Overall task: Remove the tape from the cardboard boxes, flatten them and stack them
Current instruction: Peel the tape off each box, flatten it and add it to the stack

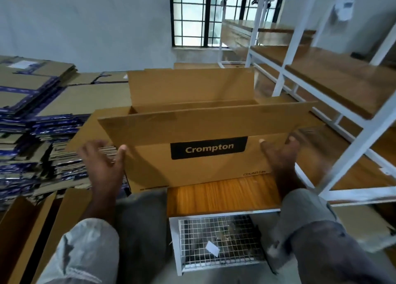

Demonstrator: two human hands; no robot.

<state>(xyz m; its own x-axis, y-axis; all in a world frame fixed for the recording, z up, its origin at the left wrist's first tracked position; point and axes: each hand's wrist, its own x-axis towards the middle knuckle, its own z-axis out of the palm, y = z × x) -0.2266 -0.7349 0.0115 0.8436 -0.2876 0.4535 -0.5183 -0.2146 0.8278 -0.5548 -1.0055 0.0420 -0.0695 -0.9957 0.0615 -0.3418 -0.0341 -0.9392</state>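
Note:
A long brown cardboard box point(199, 168) with a black "Crompton" label stands upright on a wooden table top point(222, 194) in front of me. Its top flaps are open, the far one raised and the near one folded toward me. My left hand point(102, 163) is at the box's left end, thumb on the front face, fingers spread and blurred. My right hand point(280, 153) holds the right end, thumb on the front face, fingers wrapped round the corner under the near flap.
Stacks of flattened boxes point(40, 120) with blue tape fill the left side and back. More brown cardboard point(27, 230) leans at the lower left. White metal shelving with wooden boards point(334, 84) stands on the right. A wire mesh cage point(220, 241) sits below the table.

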